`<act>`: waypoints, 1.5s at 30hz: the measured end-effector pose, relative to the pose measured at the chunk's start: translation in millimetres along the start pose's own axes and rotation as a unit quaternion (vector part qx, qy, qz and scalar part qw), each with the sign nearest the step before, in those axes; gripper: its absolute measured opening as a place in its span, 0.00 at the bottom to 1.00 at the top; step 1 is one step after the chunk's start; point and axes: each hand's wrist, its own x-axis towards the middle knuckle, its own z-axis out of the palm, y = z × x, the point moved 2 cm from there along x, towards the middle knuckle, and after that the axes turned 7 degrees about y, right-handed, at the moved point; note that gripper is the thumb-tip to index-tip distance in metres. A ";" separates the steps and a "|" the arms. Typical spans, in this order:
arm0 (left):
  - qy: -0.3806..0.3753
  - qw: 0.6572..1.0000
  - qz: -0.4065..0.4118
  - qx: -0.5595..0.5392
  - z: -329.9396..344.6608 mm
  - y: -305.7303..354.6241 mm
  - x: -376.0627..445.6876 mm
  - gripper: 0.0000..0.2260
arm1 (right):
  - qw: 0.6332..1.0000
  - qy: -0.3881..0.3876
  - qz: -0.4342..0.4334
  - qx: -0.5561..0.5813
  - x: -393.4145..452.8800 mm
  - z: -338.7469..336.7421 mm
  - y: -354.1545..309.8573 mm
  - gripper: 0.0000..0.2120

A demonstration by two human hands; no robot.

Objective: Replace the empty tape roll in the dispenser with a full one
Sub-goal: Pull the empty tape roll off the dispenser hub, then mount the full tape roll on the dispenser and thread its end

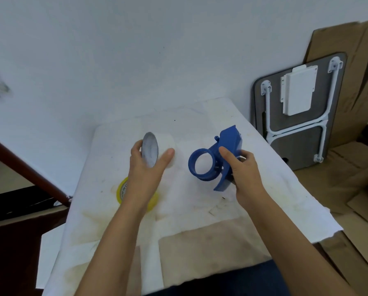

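My left hand (145, 167) grips a wide white tape roll (165, 146) above the table, its open grey core turned toward me. My right hand (242, 169) holds a blue plastic tape dispenser (219, 159) by its handle. The dispenser's round hub ring (202, 164) is bare and points toward the white roll, a short gap apart. A yellowish clear tape roll (123, 190) lies flat on the table under my left wrist, partly hidden by my forearm.
The table is covered with a stained white cloth (200, 210) and stands against a white wall. A folded grey table with white legs (296, 110) leans at the right, with flattened cardboard (350, 178) behind and on the floor.
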 end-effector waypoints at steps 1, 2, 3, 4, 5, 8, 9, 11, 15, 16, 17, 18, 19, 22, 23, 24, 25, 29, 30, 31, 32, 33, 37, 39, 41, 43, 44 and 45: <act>-0.023 0.999 0.011 0.040 -1.1 2.1 9.4 0.36 | 1.000 -0.002 0.011 0.000 0.1 2.2 0.6 0.25; -0.042 0.996 0.012 0.075 -0.7 5.1 18.0 0.38 | 1.000 -0.007 0.017 -0.001 -0.4 5.1 1.5 0.25; -0.053 0.992 0.009 0.112 0.3 4.9 28.1 0.40 | 1.000 -0.013 0.021 -0.002 -1.5 8.4 2.2 0.25; -0.057 0.987 0.007 0.150 1.2 3.9 38.7 0.41 | 1.000 -0.019 0.024 -0.004 -3.0 11.5 2.7 0.25; -0.057 0.980 0.004 0.193 1.9 0.7 50.4 0.42 | 0.999 -0.024 0.024 -0.007 -4.6 14.2 3.2 0.25; -0.095 0.939 -0.042 0.326 2.9 -12.2 84.4 0.44 | 0.999 -0.033 0.024 -0.013 -8.4 18.3 4.1 0.25; -0.112 0.924 -0.063 0.361 3.1 -16.5 93.4 0.44 | 0.999 -0.035 0.027 -0.015 -8.9 18.8 5.0 0.25; -0.134 0.903 -0.078 0.402 4.2 -24.5 104.8 0.44 | 0.999 -0.038 0.032 -0.021 -10.1 19.1 5.7 0.25; -0.147 0.890 -0.056 0.429 6.7 -37.0 110.8 0.42 | 0.998 -0.041 0.024 -0.038 -13.2 20.5 3.3 0.25; -0.152 0.889 -0.054 0.428 6.4 -39.5 110.5 0.42 | 0.998 -0.044 0.021 -0.044 -14.1 21.0 3.0 0.24; -0.154 0.890 -0.054 0.425 5.4 -40.9 109.7 0.43 | 0.997 -0.049 0.021 -0.048 -15.1 21.8 2.6 0.24; -0.156 0.892 -0.054 0.420 3.7 -42.8 110.1 0.44 | 0.997 -0.052 0.023 -0.047 -15.6 22.7 2.7 0.24; -0.156 0.896 -0.050 0.413 1.5 -43.4 109.8 0.46 | 0.997 -0.054 0.029 -0.045 -15.9 23.3 3.4 0.24; -0.138 0.916 -0.019 0.376 -10.8 -41.8 106.6 0.45 | 0.996 -0.060 0.045 -0.045 -17.7 24.2 5.9 0.26; -0.126 0.923 -0.005 0.363 -17.8 -38.8 101.4 0.42 | 0.995 -0.068 0.055 -0.042 -19.1 24.6 6.1 0.26; -0.116 0.930 0.006 0.347 -25.3 -37.0 95.2 0.40 | 0.994 -0.078 0.072 -0.028 -20.6 25.4 6.2 0.25; -0.109 0.938 0.013 0.330 -33.1 -34.0 86.5 0.38 | 0.992 -0.088 0.096 -0.005 -21.8 26.3 6.2 0.22; -0.131 0.964 -0.055 0.223 -61.8 -34.1 43.2 0.40 | 0.971 -0.101 0.198 0.089 -26.4 31.1 9.7 0.09; -0.147 0.963 -0.074 0.212 -65.7 -37.4 32.8 0.41 | 0.969 -0.098 0.207 0.098 -26.8 32.8 11.4 0.11; -0.162 0.960 -0.082 0.214 -67.6 -41.9 23.8 0.43 | 0.967 -0.092 0.211 0.105 -27.5 34.5 13.0 0.12; -0.171 0.956 -0.081 0.224 -67.7 -46.6 16.3 0.45 | 0.967 -0.084 0.213 0.113 -28.5 36.1 14.7 0.13; -0.175 0.952 -0.073 0.242 -66.7 -52.0 10.8 0.47 | 0.966 -0.074 0.215 0.126 -29.9 37.3 16.1 0.13; -0.135 0.956 -0.034 0.257 -60.5 -64.2 1.9 0.49 | 0.956 -0.018 0.220 0.196 -33.4 37.4 21.7 0.15; -0.125 0.966 0.005 0.226 -59.6 -62.9 -1.2 0.48 | 0.955 -0.006 0.214 0.205 -33.5 34.1 21.8 0.15; -0.130 0.975 0.055 0.174 -58.9 -57.2 -6.6 0.48 | 0.958 0.003 0.204 0.201 -32.2 29.6 20.5 0.13; -0.141 0.973 0.106 0.147 -56.9 -50.2 -12.5 0.50 | 0.966 0.012 0.180 0.187 -30.7 25.1 18.2 0.12; -0.147 0.970 0.129 0.146 -55.4 -47.2 -15.1 0.51 | 0.970 0.021 0.166 0.179 -29.7 23.2 17.4 0.13; -0.152 0.966 0.148 0.150 -53.3 -43.8 -17.7 0.52 | 0.973 0.031 0.154 0.170 -28.9 21.9 17.0 0.15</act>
